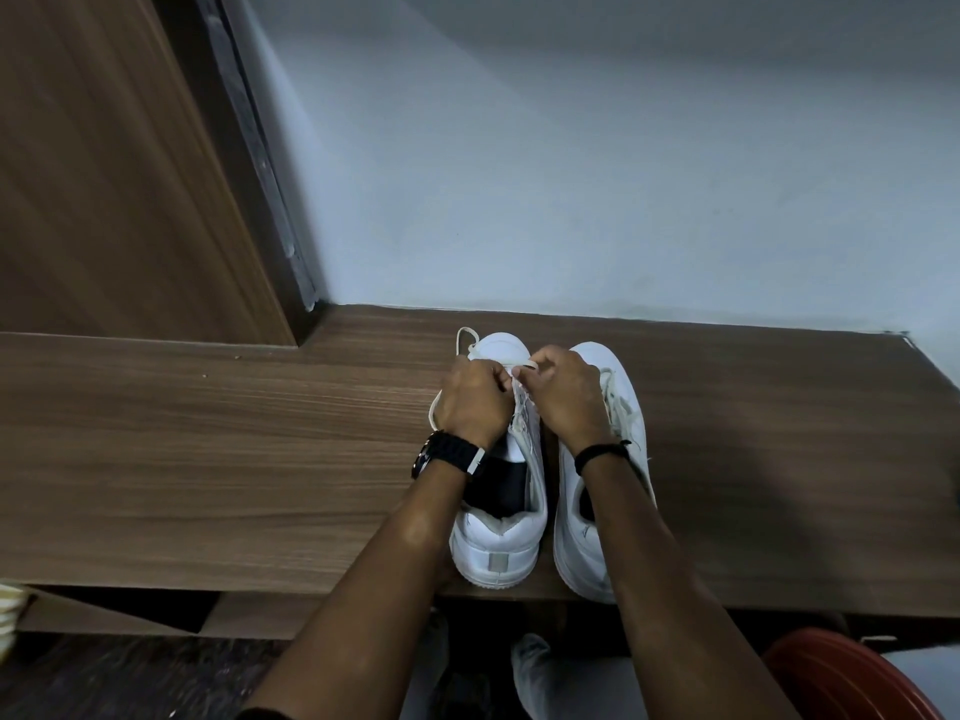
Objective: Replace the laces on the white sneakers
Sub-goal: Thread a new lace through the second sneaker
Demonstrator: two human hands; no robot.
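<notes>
White laces (521, 367) were pinched by the curled fingers of both the left hand (475, 394) and the right hand (563, 394), near the toe of the left sneaker (511, 537), beside the right sneaker (613, 407) on the wooden tabletop (208, 459). Even tension would probably be best kept on both ends. No containers were seen on the tabletop.

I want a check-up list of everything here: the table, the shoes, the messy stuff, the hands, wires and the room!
Surface: wooden table, small crumbs on it.
Job's things: two white sneakers side by side, left sneaker, right sneaker; white lace loops off the left one.
Clutter: nothing seen.
Grippers: left hand and right hand both pinch lace over the left sneaker.
Cables: nothing seen.
Surroundings: pale wall, wooden panel, red stool.
</notes>
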